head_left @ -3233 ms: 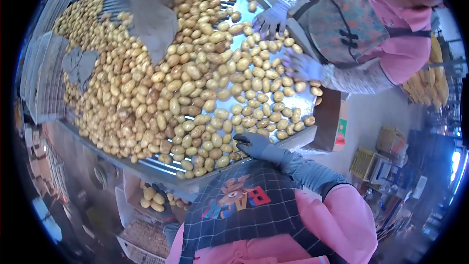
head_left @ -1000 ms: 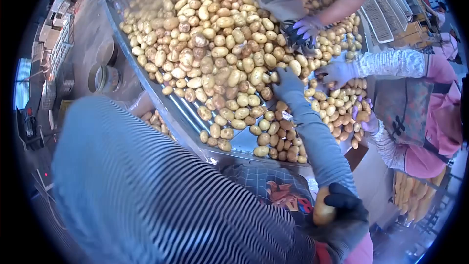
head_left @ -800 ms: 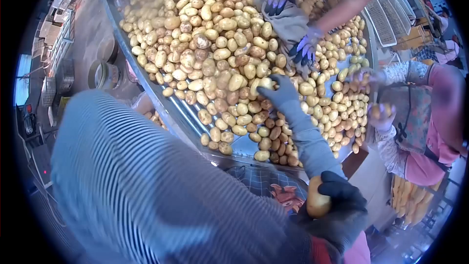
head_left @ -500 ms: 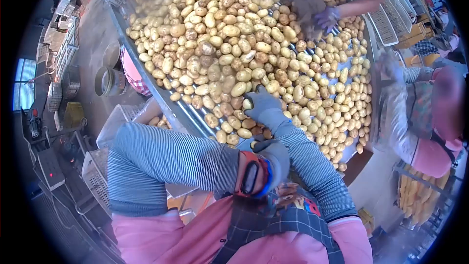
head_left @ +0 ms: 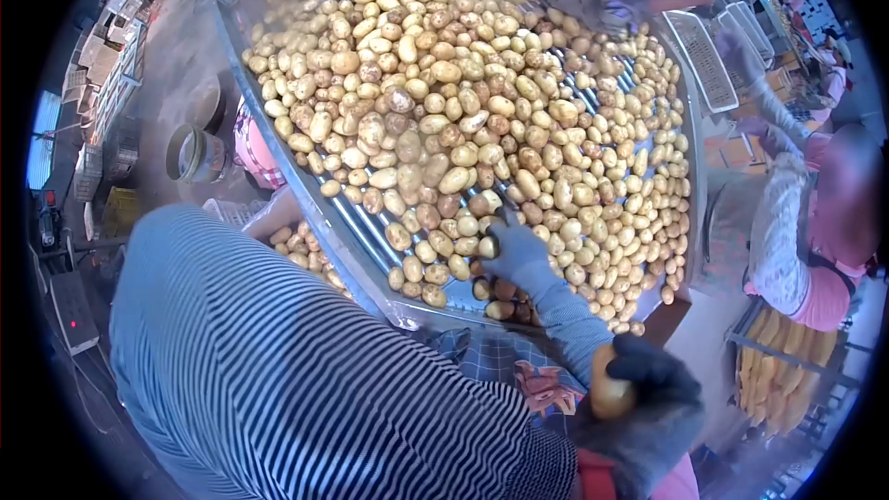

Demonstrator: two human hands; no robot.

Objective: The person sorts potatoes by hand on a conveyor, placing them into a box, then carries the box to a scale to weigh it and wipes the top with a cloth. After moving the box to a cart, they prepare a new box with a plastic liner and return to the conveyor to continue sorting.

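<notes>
My left hand (head_left: pixel 648 398), in a dark grey glove, is raised close to the camera at the lower right, its fingers wrapped round a potato (head_left: pixel 611 384). Its striped sleeve (head_left: pixel 306 352) crosses the lower view. My right hand (head_left: pixel 520 252), gloved in grey, reaches over the near edge of the potato heap (head_left: pixel 417 74). A small potato (head_left: pixel 487 247) sits between its fingers, and more potatoes touch the hand. The heap lies on a metal roller table (head_left: pixel 366 227), whose rollers show near the front left.
Across the table are a co-worker's purple-gloved hands (head_left: pixel 622 17). Another co-worker (head_left: pixel 787 231) stands at the right. White crates (head_left: pixel 701 60) lie beyond the table's right side. Buckets (head_left: pixel 196 156) stand on the floor at the left. A metal rim (head_left: pixel 278 139) borders the table.
My left hand has moved from beside my right forearm to the lower right, nearer the camera, now with a potato. My right hand has shifted slightly down and right. The co-worker's hands across have moved.
</notes>
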